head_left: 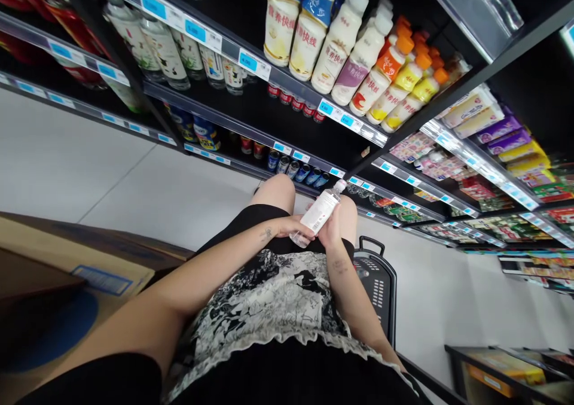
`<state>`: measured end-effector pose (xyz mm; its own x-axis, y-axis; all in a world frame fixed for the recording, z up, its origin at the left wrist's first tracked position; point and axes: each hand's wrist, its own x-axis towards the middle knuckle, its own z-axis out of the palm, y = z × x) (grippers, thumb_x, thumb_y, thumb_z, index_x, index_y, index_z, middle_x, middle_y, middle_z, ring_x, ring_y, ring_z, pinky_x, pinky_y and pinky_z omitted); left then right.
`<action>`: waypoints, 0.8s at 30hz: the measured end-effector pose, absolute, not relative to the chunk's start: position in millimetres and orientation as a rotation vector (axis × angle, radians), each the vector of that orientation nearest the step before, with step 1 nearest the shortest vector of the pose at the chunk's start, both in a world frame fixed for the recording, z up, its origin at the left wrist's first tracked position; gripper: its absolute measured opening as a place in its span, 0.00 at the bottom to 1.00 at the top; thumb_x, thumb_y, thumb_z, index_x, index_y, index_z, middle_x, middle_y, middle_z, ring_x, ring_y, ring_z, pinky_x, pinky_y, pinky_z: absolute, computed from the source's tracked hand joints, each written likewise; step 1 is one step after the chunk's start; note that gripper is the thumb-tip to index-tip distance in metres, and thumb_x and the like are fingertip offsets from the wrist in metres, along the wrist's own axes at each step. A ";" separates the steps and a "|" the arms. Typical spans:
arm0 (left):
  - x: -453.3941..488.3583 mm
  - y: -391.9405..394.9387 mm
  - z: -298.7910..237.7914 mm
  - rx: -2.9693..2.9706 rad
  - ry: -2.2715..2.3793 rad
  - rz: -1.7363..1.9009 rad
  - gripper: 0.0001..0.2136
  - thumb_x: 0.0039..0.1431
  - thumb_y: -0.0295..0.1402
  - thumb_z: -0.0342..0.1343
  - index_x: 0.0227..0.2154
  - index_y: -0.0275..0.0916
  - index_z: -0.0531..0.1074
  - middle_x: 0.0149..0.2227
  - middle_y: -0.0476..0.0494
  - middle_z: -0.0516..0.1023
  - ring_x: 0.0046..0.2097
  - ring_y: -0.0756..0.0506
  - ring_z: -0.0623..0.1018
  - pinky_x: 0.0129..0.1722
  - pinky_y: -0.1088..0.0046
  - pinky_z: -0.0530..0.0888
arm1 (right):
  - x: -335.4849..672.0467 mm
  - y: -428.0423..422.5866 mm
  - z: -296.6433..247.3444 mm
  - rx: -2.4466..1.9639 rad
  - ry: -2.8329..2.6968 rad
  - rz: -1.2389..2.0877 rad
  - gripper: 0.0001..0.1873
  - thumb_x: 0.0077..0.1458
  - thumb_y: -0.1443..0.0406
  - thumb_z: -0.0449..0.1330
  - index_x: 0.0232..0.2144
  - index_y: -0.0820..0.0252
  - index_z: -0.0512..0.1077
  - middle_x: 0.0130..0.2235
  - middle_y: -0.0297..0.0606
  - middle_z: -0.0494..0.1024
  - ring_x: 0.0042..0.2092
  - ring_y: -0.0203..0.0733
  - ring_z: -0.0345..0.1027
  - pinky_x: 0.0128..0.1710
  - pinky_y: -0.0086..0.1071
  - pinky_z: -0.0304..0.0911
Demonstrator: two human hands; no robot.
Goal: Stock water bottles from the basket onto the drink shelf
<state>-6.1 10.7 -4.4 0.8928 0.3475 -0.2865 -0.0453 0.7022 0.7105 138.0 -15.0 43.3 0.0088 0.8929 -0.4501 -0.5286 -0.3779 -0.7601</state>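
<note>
Clear plastic bottle (319, 212) — held tilted in both hands.
Arms reach forward — left hand (292, 226) curled round its base, right hand (334, 227) gripping the body.

You're sleeveless. Small tattoo by your left hand (293, 227), another up the forearm from your right hand (334, 228). Black clothing (291, 375), black-and-white print panel (269, 297), frilled edge.

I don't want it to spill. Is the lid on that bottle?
On: a white cap sits on the neck of the clear bottle, held tilted by the left hand and right hand.
</note>
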 end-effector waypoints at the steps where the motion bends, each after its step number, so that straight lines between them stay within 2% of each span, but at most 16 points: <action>1: -6.2 10.6 -0.3 0.791 0.455 0.223 0.30 0.34 0.37 0.77 0.42 0.34 0.74 0.37 0.41 0.80 0.34 0.47 0.78 0.39 0.68 0.76 | 138.7 -16.8 40.5 -1.126 -0.434 1.628 0.44 0.58 0.30 0.39 0.46 0.58 0.73 0.35 0.42 0.81 0.44 0.50 0.77 0.42 0.42 0.74; 5: -8.1 8.2 13.9 0.987 0.409 0.217 0.28 0.30 0.31 0.79 0.38 0.34 0.76 0.37 0.43 0.80 0.39 0.46 0.78 0.44 0.68 0.75 | 145.9 -21.1 38.5 -1.053 -0.489 1.650 0.47 0.57 0.29 0.37 0.50 0.57 0.71 0.34 0.42 0.81 0.42 0.50 0.77 0.42 0.43 0.74; 7: -8.6 6.8 16.1 1.064 0.356 0.207 0.27 0.29 0.29 0.79 0.37 0.34 0.77 0.36 0.44 0.80 0.41 0.45 0.78 0.47 0.68 0.75 | 147.5 -21.8 39.1 -1.053 -0.516 1.663 0.49 0.55 0.29 0.36 0.49 0.59 0.72 0.33 0.44 0.81 0.42 0.51 0.77 0.41 0.44 0.74; 12: -6.6 6.3 9.3 1.008 0.338 0.207 0.26 0.34 0.31 0.78 0.39 0.33 0.77 0.38 0.41 0.81 0.41 0.44 0.79 0.47 0.65 0.76 | 146.8 -20.9 40.7 -1.136 -0.531 1.676 0.52 0.50 0.25 0.36 0.46 0.60 0.73 0.32 0.46 0.80 0.42 0.54 0.77 0.40 0.45 0.73; 17: -3.8 10.5 1.5 0.905 0.337 0.172 0.25 0.33 0.30 0.79 0.38 0.33 0.78 0.36 0.42 0.81 0.40 0.45 0.80 0.45 0.67 0.76 | 149.6 -19.6 38.3 -1.168 -0.541 1.680 0.50 0.48 0.25 0.42 0.45 0.60 0.72 0.32 0.45 0.80 0.41 0.53 0.77 0.41 0.45 0.73; 24: -5.5 11.7 -0.1 0.869 0.334 0.141 0.25 0.36 0.28 0.77 0.41 0.34 0.77 0.36 0.42 0.80 0.41 0.44 0.80 0.44 0.68 0.76 | 154.9 -19.7 30.3 -1.089 -0.514 1.726 0.47 0.50 0.27 0.47 0.45 0.61 0.72 0.31 0.42 0.80 0.40 0.52 0.77 0.42 0.44 0.73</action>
<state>-5.5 11.7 -0.1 0.9389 0.2561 -0.2299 0.0133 0.6404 0.7679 154.9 -19.7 30.3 -0.1049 0.8967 -0.4301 -0.5153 -0.4189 -0.7476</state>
